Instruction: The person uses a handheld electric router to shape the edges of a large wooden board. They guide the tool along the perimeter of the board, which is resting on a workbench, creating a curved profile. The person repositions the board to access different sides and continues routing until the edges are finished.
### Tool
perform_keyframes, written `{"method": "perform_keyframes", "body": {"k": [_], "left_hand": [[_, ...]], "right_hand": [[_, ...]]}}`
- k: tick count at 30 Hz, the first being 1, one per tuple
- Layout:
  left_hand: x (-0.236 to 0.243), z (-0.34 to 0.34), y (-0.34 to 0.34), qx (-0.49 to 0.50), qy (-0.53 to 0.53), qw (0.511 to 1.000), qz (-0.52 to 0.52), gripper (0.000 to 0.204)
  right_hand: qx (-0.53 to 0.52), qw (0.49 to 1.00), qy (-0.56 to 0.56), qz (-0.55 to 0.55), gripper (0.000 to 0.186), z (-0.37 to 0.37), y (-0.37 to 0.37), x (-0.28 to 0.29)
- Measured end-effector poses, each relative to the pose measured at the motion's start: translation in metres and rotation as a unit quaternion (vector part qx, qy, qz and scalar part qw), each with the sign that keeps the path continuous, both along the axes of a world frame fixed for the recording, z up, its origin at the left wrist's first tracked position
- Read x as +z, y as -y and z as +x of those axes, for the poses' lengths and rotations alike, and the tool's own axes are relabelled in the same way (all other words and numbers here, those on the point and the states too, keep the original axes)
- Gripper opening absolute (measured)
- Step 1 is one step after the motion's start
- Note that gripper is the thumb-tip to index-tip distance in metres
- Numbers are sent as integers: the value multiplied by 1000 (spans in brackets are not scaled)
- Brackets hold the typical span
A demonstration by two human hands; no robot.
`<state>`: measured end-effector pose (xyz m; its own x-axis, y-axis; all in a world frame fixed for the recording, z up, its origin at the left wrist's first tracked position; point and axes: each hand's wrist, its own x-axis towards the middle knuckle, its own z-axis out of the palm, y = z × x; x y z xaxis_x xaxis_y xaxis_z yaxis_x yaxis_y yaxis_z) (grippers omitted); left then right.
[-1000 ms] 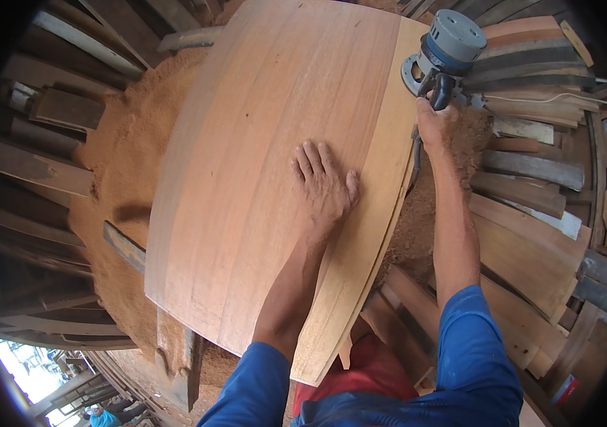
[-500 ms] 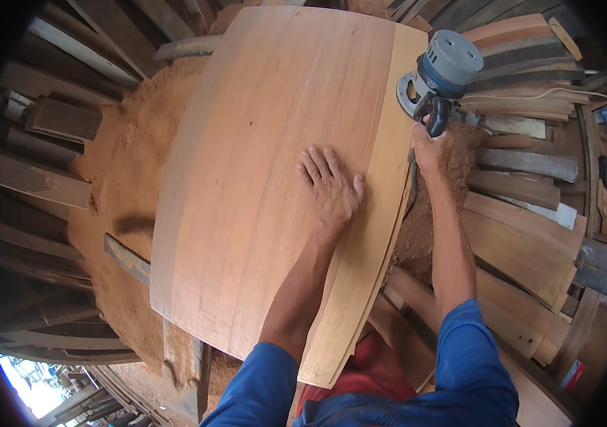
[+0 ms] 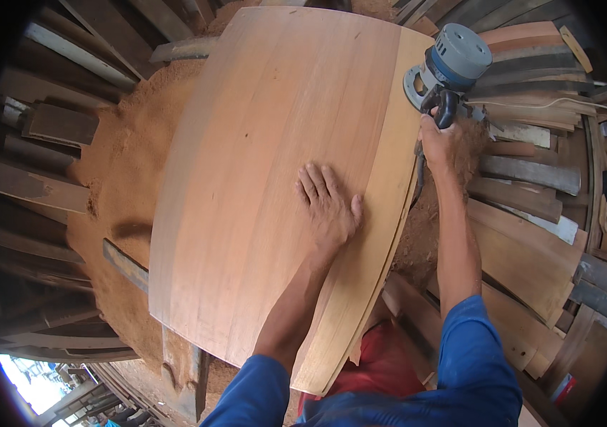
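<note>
A wide panel of pinkish wooden planks [image 3: 246, 178] fills the middle, with a paler yellow strip [image 3: 350, 299] along its right side and layered edges beneath. My left hand [image 3: 328, 206] lies flat on the panel, right of its middle, fingers slightly spread. My right hand [image 3: 437, 139] is closed on the black handle of a grey and blue electric router [image 3: 460, 50], whose round base sits on the panel's upper right edge. A dark cable hangs beside that hand along the edge.
Heaps of sawdust [image 3: 104, 213] lie under and left of the panel, with a support beam [image 3: 125, 263] poking out. Loose boards [image 3: 40, 185] surround it on the left, and more planks [image 3: 524, 256] lie at right, crossed by a pale cord [image 3: 560, 103] near the top.
My left hand sits slightly lower on the panel than a second ago. My right hand and the router have shifted slightly, still at the upper right edge.
</note>
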<state>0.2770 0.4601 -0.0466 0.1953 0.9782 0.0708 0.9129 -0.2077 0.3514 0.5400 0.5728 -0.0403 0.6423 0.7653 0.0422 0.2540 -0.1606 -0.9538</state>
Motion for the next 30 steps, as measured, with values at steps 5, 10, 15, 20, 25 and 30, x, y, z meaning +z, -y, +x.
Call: {"method": "perform_keyframes", "body": {"k": [5, 10, 15, 20, 25, 30], "left_hand": [[5, -2, -5, -8, 0, 1000, -2, 89], [5, -2, -5, -11, 0, 1000, -8, 90], [7, -3, -6, -9, -7, 1000, -15, 90], [9, -3, -6, -9, -6, 1000, -24, 90], [12, -1, -7, -7, -8, 999, -41, 90], [11, -3, -5, -6, -20, 999, -38, 91]], "right_hand": [[3, 1000, 13, 21, 28, 6, -12, -4], [8, 999, -19, 30, 25, 11, -22, -3], [3, 999, -15, 47, 20, 11, -30, 2], [14, 998, 1, 54, 18, 24, -45, -1], [-9, 999, 18, 26, 20, 31, -62, 3], [-14, 1000, -2, -10, 27, 29, -71, 13]]}}
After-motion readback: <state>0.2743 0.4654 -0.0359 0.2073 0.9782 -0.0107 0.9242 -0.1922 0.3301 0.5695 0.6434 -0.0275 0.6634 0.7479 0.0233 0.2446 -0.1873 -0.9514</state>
